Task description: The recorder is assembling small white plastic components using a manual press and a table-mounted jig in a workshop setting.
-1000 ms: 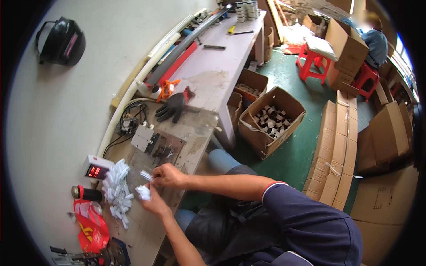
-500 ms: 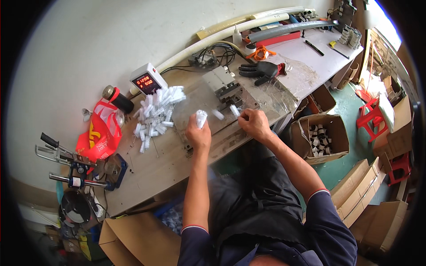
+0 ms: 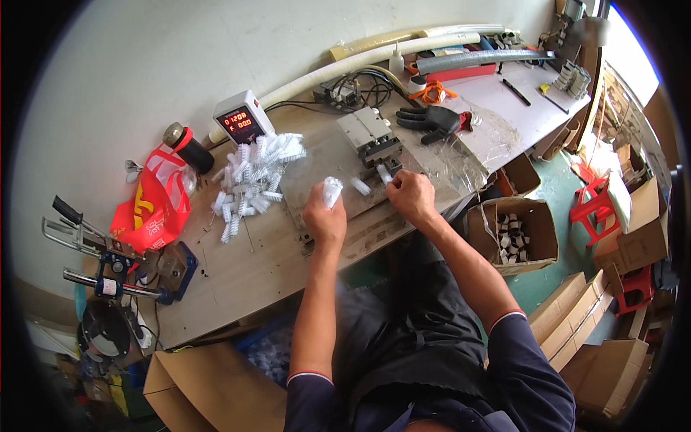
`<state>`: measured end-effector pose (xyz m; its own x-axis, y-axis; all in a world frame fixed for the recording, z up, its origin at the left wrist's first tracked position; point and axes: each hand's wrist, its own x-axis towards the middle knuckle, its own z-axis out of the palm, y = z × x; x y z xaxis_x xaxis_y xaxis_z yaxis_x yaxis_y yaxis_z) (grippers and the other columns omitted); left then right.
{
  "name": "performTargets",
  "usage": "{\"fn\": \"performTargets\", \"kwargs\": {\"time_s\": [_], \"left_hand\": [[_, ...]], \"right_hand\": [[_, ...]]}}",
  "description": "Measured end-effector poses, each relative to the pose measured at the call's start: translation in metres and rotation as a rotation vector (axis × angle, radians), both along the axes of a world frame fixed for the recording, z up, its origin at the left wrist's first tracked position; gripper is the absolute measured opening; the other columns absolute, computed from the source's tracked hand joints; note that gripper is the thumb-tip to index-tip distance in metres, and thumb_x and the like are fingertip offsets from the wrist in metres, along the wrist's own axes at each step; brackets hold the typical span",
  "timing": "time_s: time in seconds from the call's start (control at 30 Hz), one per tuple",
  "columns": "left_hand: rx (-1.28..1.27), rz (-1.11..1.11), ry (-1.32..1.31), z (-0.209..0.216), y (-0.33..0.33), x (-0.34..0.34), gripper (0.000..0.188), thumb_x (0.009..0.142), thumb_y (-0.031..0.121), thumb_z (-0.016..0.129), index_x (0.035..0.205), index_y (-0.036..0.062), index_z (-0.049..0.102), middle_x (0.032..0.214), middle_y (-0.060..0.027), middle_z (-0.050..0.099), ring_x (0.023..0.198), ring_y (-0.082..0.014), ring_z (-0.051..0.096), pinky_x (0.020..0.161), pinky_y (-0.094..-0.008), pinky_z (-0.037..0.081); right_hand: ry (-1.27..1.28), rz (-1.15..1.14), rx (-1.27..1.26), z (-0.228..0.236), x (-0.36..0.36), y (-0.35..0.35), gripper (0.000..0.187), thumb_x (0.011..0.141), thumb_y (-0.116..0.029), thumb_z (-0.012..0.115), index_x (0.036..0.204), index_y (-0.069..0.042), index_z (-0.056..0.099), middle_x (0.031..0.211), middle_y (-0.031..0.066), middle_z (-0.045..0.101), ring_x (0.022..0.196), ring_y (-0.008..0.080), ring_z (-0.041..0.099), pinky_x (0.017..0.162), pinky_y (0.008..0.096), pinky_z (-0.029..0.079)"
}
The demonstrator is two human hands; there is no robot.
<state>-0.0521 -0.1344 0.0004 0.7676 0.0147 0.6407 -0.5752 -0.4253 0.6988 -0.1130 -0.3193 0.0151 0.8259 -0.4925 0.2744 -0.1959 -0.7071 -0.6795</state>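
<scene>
My left hand [image 3: 324, 218] is closed around a bunch of white, translucent ribbed tube pieces [image 3: 332, 192], their ends sticking out above the fingers. Between the fingertips of my right hand [image 3: 413, 198] is a short ribbed tube piece [image 3: 384, 173], held against the front of a small grey bench machine [image 3: 369, 133]. Whether the piece touches the machine's jaw cannot be made out. One loose tube piece [image 3: 360, 186] lies on the worktop between my hands. Left of the machine rises a heap of similar tube pieces [image 3: 255, 175].
Behind the heap stands a white counter box [image 3: 245, 119] with red digits. A black glove [image 3: 430, 122] lies right of the machine. On the left are a black flask [image 3: 193, 150], a red bag [image 3: 153, 204] and a lever press [image 3: 119, 263]. An open carton [image 3: 545, 229] sits below the table's right edge.
The view has shifted slightly. My right hand has brought its tube piece a little closer to the machine. The loose piece, blurred before, now lies still; my left hand keeps its bunch.
</scene>
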Motion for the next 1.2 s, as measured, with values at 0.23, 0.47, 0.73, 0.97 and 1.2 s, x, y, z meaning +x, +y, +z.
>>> {"fn": "performTargets", "kwargs": {"time_s": [0.23, 0.47, 0.73, 0.97, 1.2], "left_hand": [[0.0, 0.006, -0.042, -0.001, 0.002, 0.002, 0.016, 0.087, 0.01, 0.075, 0.098, 0.0041, 0.065, 0.083, -0.0158, 0.069, 0.077, -0.0343, 0.07, 0.068, -0.0393, 0.053], [0.013, 0.004, -0.036, 0.0, 0.005, 0.003, 0.016, 0.088, 0.007, 0.071, 0.103, 0.0037, 0.064, 0.089, -0.0174, 0.07, 0.083, -0.0361, 0.07, 0.072, -0.0412, 0.054], [0.043, 0.035, -0.035, -0.002, 0.004, 0.003, 0.022, 0.086, -0.001, 0.064, 0.108, 0.0038, 0.062, 0.097, -0.017, 0.065, 0.091, -0.0392, 0.065, 0.078, -0.0451, 0.051], [0.106, 0.047, -0.085, -0.001, 0.004, 0.002, 0.028, 0.081, -0.007, 0.061, 0.108, 0.0023, 0.061, 0.099, -0.0163, 0.062, 0.095, -0.04, 0.059, 0.083, -0.0478, 0.048], [0.101, 0.003, -0.1, 0.003, 0.0, -0.003, 0.027, 0.082, -0.007, 0.061, 0.108, 0.0028, 0.061, 0.099, -0.0153, 0.063, 0.092, -0.0395, 0.062, 0.08, -0.0473, 0.049]], "right_hand": [[-0.008, -0.03, -0.009, -0.001, 0.005, 0.005, 0.017, 0.078, -0.022, 0.067, 0.076, -0.005, 0.07, 0.075, 0.0197, 0.069, 0.077, 0.0395, 0.069, 0.074, 0.0471, 0.054], [-0.023, -0.05, 0.016, 0.0, 0.004, 0.011, 0.017, 0.078, -0.022, 0.066, 0.076, -0.005, 0.07, 0.074, 0.0188, 0.069, 0.075, 0.0392, 0.068, 0.073, 0.0465, 0.053], [-0.051, -0.072, 0.003, -0.003, 0.006, 0.01, 0.018, 0.08, -0.023, 0.067, 0.075, -0.005, 0.069, 0.072, 0.0188, 0.068, 0.074, 0.0397, 0.067, 0.072, 0.0475, 0.053], [-0.072, -0.073, 0.004, -0.007, 0.006, 0.01, 0.021, 0.084, -0.026, 0.069, 0.08, -0.006, 0.068, 0.073, 0.0178, 0.068, 0.076, 0.0394, 0.068, 0.072, 0.0473, 0.052], [-0.112, -0.073, 0.085, -0.007, 0.002, 0.007, 0.022, 0.085, -0.028, 0.07, 0.081, -0.006, 0.069, 0.073, 0.017, 0.068, 0.077, 0.0386, 0.068, 0.072, 0.0471, 0.052]]}}
